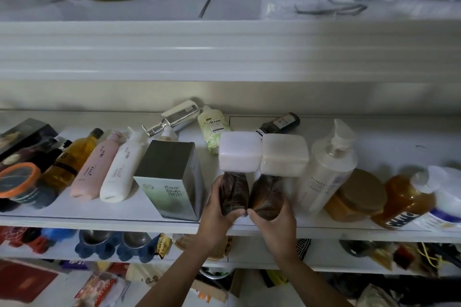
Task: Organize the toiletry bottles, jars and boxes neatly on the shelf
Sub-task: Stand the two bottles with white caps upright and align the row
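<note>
Our left grip [219, 209] is curled round the lower body of the white-capped brown bottle [234, 189]. Our right grip [273, 224] wraps the cream-capped brown bottle [268, 197] in the same way, and our thumbs come close together in front. The two bottles stand side by side, touching, at the front edge of the middle shelf [124, 220], low in the centre of the frame. Their square caps press against each other, and our fingers hide their bases.

Just left of them we see a silver-green box [169, 179] standing upright. Past it a white tube [119, 169], a pink tube [96, 167] and an amber oil bottle [72, 159] lie in a row.

Just right stands a pale pump bottle [326, 167], then a gold-lidded jar [356, 197] and an amber squeeze bottle [404, 199] lying tilted.

Behind, towards the shelf's back wall, a pale green bottle [214, 129], a silver pump bottle [177, 117] and a dark bottle [279, 123] lie on their sides.
</note>
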